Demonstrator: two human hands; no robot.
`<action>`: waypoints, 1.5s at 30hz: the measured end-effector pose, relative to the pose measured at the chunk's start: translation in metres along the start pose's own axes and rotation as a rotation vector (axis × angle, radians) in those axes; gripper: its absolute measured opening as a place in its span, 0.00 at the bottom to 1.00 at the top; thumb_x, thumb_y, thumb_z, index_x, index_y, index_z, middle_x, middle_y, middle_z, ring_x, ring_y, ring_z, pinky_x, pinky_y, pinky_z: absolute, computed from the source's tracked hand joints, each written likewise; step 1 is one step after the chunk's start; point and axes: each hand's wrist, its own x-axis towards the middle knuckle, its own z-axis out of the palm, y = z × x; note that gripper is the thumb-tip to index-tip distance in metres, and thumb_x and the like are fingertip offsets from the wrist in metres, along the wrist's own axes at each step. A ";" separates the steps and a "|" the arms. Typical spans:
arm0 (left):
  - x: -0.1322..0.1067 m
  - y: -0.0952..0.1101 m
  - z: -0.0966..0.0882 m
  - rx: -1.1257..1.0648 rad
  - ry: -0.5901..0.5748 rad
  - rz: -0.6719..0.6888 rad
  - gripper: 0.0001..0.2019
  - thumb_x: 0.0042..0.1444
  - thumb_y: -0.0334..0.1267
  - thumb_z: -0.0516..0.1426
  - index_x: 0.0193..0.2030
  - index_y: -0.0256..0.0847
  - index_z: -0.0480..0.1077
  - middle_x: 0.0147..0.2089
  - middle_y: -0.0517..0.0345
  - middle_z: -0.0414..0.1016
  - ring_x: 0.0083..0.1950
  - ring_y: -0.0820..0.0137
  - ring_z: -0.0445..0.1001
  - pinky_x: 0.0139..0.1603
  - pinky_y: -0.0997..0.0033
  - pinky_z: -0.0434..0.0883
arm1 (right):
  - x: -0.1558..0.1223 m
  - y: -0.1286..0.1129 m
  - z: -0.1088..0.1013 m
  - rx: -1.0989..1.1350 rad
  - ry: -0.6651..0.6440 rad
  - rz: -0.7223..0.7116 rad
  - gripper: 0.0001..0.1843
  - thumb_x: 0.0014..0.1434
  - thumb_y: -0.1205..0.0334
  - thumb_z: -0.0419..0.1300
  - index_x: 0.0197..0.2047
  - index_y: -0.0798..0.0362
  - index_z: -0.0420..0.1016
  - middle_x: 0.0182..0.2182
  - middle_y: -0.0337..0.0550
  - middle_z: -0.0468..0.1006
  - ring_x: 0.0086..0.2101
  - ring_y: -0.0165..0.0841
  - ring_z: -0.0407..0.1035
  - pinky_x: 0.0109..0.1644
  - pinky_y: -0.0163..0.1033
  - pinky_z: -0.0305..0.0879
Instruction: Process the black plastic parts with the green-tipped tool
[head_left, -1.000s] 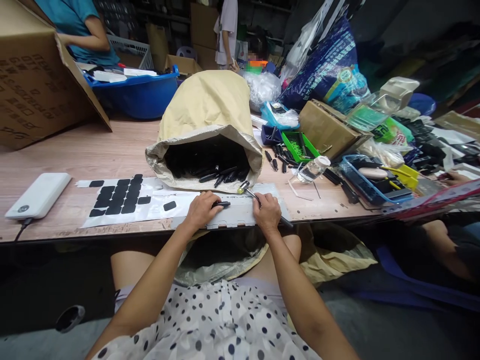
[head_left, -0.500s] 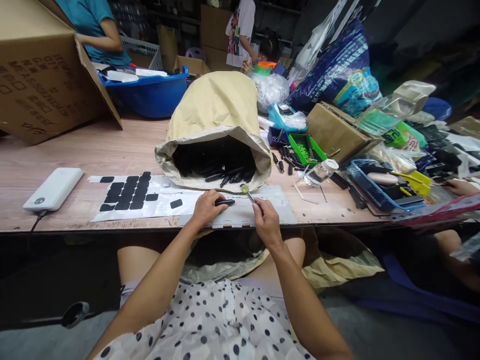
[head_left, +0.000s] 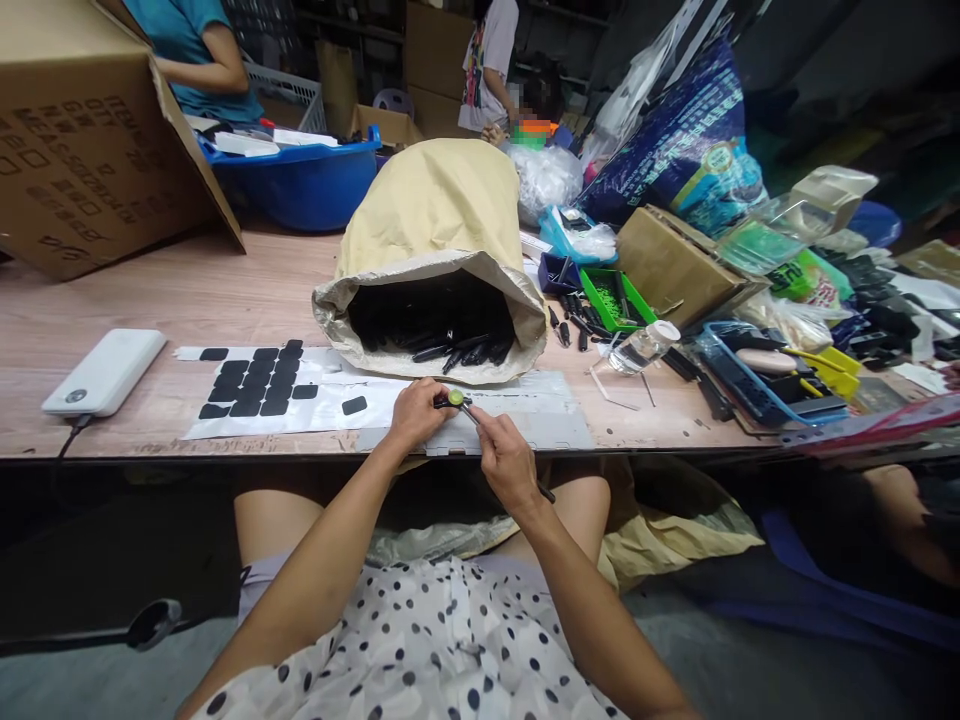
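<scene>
Right now, left hand: the left hand (head_left: 418, 412) is over the grey board, its grip pinched on a slim black piece (head_left: 442, 402) by the fingertips.
Right hand: and the right hand (head_left: 508, 458), just beside it, has its grip closed firmly round a small hammer (head_left: 456, 398), the dark handle end poking out behind the palm.
Hammer head: yellow-green face right at the black piece, overlapping it from up here; whether they touch, I can't tell!
Grey board: the black piece is above this grey board (head_left: 551, 410), along the near edge of the surface (head_left: 255, 285).
Sack: straight ahead, a big tan sack (head_left: 435, 200), mouth gaping toward the hands, with black pieces (head_left: 472, 350) lying at its lip.
Paper: off to the left, a white sheet (head_left: 324, 412) carrying rows of dark patches (head_left: 259, 385), one sitting apart near the left hand.
White box: farther left, a rounded white box (head_left: 105, 372) with a cable plugged in.
Right side: a green tray (head_left: 637, 322), a clear bottle (head_left: 643, 347) leaning, and a loaded blue basket (head_left: 739, 395).
Far side: a blue tub (head_left: 300, 190) beside a large carton (head_left: 82, 170), and a co-worker in a teal shirt (head_left: 195, 50) behind them.
</scene>
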 end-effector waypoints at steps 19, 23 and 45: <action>-0.002 0.001 0.000 0.026 0.016 0.018 0.05 0.51 0.36 0.64 0.36 0.46 0.77 0.40 0.60 0.77 0.45 0.62 0.74 0.48 0.64 0.71 | 0.025 0.044 -0.020 -0.186 0.148 0.085 0.19 0.69 0.62 0.51 0.56 0.46 0.79 0.41 0.45 0.78 0.41 0.36 0.71 0.43 0.37 0.66; -0.003 0.000 -0.001 0.034 0.003 0.032 0.06 0.51 0.37 0.63 0.37 0.46 0.76 0.40 0.59 0.77 0.44 0.62 0.74 0.48 0.63 0.71 | 0.041 0.071 -0.022 -0.392 0.095 0.096 0.16 0.65 0.65 0.55 0.49 0.47 0.82 0.36 0.46 0.76 0.39 0.39 0.66 0.42 0.40 0.60; -0.039 0.015 -0.019 -0.179 -0.091 0.401 0.14 0.65 0.45 0.52 0.44 0.42 0.77 0.41 0.51 0.79 0.45 0.61 0.75 0.52 0.61 0.71 | 0.040 0.084 -0.006 -0.422 0.132 0.112 0.13 0.65 0.63 0.55 0.47 0.49 0.80 0.38 0.48 0.73 0.41 0.41 0.61 0.45 0.43 0.56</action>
